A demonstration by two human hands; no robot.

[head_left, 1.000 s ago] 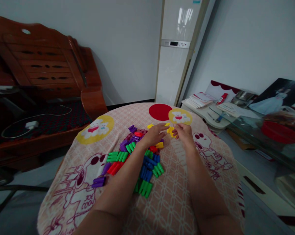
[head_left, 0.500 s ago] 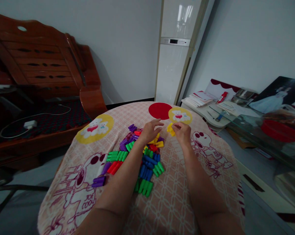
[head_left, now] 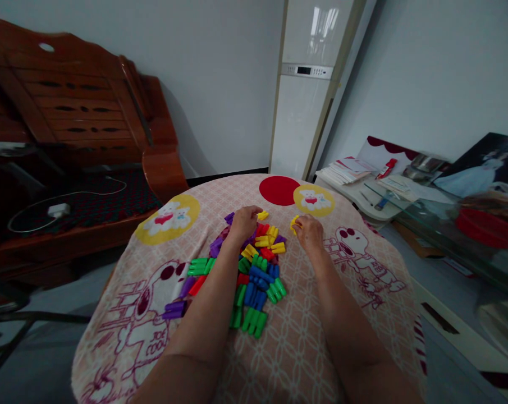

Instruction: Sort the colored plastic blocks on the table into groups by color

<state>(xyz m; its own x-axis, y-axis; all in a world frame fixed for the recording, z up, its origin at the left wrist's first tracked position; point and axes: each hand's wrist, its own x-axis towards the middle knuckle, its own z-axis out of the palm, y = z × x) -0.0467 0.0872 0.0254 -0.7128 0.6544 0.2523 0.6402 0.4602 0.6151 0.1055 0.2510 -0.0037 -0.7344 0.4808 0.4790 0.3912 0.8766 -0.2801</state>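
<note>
My right hand is closed in a pinch on joined yellow building blocks, just above the patterned cloth. My left hand reaches over the far side of the pile, its fingertips closed at a small yellow block. Below and between the hands lie loose plastic blocks: yellow ones, blue ones, green ones and a purple one. My left forearm hides part of the pile.
The round table wears a cartoon-patterned cloth. A wooden bench stands at left, a tall white air conditioner behind. At right, a glass shelf holds papers and a red basin.
My left hand has drawn back from near the right hand, moving left to the small yellow block. My right hand keeps its yellow blocks, turned slightly. The view has shifted a little.
</note>
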